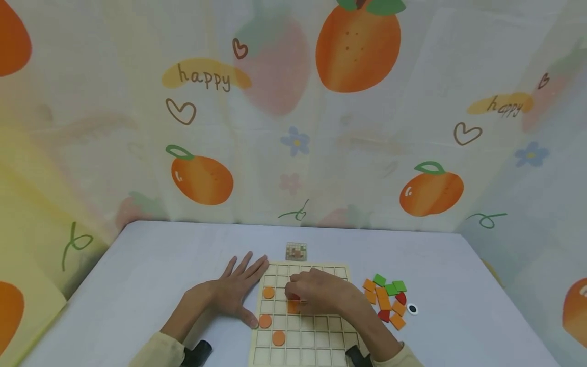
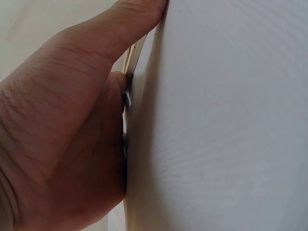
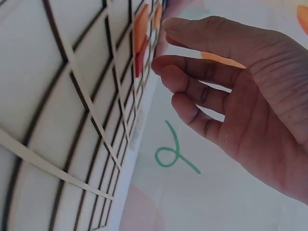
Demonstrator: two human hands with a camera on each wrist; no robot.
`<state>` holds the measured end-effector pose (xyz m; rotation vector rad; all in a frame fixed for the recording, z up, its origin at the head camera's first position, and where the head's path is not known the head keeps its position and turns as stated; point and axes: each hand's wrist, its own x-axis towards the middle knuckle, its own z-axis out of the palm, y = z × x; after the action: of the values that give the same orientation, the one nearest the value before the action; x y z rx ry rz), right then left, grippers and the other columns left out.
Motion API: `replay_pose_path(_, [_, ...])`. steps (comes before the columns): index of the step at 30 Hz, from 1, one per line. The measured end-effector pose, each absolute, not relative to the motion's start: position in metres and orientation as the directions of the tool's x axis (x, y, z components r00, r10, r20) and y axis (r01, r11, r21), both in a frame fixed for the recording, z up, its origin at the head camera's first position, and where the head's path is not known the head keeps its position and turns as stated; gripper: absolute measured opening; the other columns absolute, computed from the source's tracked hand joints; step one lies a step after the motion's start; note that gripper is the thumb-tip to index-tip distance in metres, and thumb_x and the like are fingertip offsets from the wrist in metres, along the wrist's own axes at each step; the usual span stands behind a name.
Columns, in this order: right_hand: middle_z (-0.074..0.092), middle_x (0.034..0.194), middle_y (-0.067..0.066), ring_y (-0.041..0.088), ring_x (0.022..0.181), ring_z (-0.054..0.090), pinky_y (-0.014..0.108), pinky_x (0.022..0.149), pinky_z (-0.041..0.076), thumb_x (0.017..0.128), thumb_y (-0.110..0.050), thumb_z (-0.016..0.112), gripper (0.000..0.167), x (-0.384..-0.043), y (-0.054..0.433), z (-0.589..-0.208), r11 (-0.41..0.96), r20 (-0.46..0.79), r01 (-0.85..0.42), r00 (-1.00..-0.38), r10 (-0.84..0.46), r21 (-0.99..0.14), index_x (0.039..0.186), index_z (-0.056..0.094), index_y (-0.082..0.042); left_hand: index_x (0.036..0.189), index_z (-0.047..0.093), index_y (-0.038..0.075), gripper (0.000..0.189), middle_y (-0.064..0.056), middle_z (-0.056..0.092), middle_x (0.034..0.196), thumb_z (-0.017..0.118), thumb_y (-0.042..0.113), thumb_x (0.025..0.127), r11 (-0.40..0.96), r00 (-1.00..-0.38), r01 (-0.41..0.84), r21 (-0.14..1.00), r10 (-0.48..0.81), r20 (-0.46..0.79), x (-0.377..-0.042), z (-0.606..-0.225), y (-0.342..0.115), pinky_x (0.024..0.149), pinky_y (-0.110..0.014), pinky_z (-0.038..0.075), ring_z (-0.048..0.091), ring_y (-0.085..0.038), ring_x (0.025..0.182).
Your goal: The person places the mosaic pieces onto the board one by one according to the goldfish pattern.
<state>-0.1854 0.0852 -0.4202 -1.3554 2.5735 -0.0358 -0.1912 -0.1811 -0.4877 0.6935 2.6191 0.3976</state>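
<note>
A wooden grid board (image 1: 323, 340) lies on the white table. Along its left edge my left hand (image 1: 234, 294) is spread out, with fingertips and thumb at the rim; the left wrist view shows its palm side (image 2: 62, 130) low against the table. Over the board's middle hovers my right hand (image 1: 323, 291). Its fingers (image 3: 192, 89) are loosely bent, apart from the thumb, and nothing shows between them. Just by the fingertips, a red piece (image 3: 139, 61) and an orange square (image 1: 293, 307) sit in grid cells. Orange discs (image 1: 268, 292) occupy three cells on the left.
Loose orange squares (image 1: 397, 321), green squares (image 1: 379, 279) and red pieces (image 1: 401, 298) are scattered right of the board, beside a black-and-white round piece (image 1: 412, 309). A small picture card (image 1: 296, 252) lies beyond the board's far edge. A fruit-patterned curtain (image 1: 348, 168) hangs behind the table.
</note>
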Motion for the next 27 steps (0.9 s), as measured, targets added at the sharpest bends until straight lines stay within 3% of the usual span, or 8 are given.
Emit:
replay_pose_path(7, [0.074,0.110,-0.005,0.006,0.090,0.064,0.030,0.093,0.056,0.095,-0.020,0.077,0.021,-0.187,0.099,-0.409,0.581,-0.152,-0.797,-0.561,-0.814,-0.167,0.116,0.073,-0.017,0.169,0.005,0.012,0.138,-0.006,-0.002,0.180,0.078,0.078,0.072,0.837,-0.796,0.418,0.353,0.525,-0.302,-0.191,-0.490,-0.182,0.129,-0.069,-0.005,-0.011,-0.042,0.164])
replay_pose_path(17, [0.074,0.120,0.003,0.012,0.092,0.068,0.031,0.086,0.058,0.096,-0.016,0.075,0.028,-0.191,0.128,-0.389,0.641,-0.103,-0.730,-0.637,-0.764,-0.237,0.124,0.070,-0.013,0.169,0.007,0.012,0.139,-0.006,-0.001,0.180,0.081,0.076,0.071,0.839,-0.795,0.410,0.358,0.521,-0.311,-0.192,-0.488,-0.178,0.129,-0.069,-0.006,-0.010,-0.042,0.165])
replay_pose_path(21, [0.072,0.118,0.000,0.014,0.094,0.067,0.031,0.085,0.057,0.097,-0.015,0.074,0.031,-0.190,0.146,-0.375,0.687,-0.116,-0.669,-0.688,-0.717,-0.284,0.127,0.068,-0.013,0.169,0.007,0.012,0.140,-0.007,0.000,0.180,0.079,0.079,0.069,0.834,-0.792,0.409,0.371,0.526,-0.309,-0.193,-0.488,-0.179,0.129,-0.070,-0.006,-0.010,-0.044,0.164])
replay_pose_path(27, [0.067,0.104,-0.007,0.014,0.096,0.061,0.030,0.083,0.055,0.096,-0.018,0.077,0.031,-0.185,0.174,-0.357,0.805,-0.160,-0.488,-0.813,-0.560,-0.337,0.125,0.068,-0.019,0.169,0.006,0.011,0.143,-0.010,-0.003,0.179,0.077,0.082,0.068,0.816,-0.779,0.404,0.413,0.544,-0.311,-0.192,-0.486,-0.181,0.127,-0.071,-0.010,-0.014,-0.046,0.163])
